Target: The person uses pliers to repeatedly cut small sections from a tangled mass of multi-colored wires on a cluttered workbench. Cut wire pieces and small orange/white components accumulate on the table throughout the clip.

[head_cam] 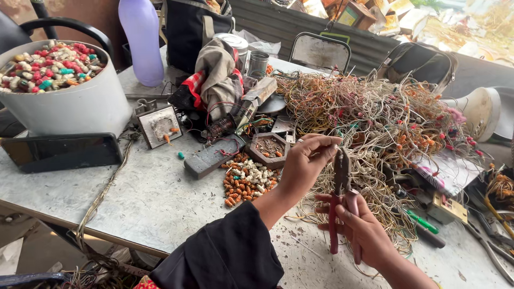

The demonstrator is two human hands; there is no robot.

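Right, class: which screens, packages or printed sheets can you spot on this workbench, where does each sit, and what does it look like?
Phone: left side of the table, below the white bucket; flat black rectangle, screen dark.
Printed boxes: top, behind the table; small, multicoloured, blurred.
Printed sheet: right, under the wire tangle; white with pink.

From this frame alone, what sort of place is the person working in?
Probably a small informal workshop for stripping or salvaging wiring. A big tangle of thin wires covers the worn table, the right hand holds red-handled pliers, and a white tub is filled with small coloured caps.
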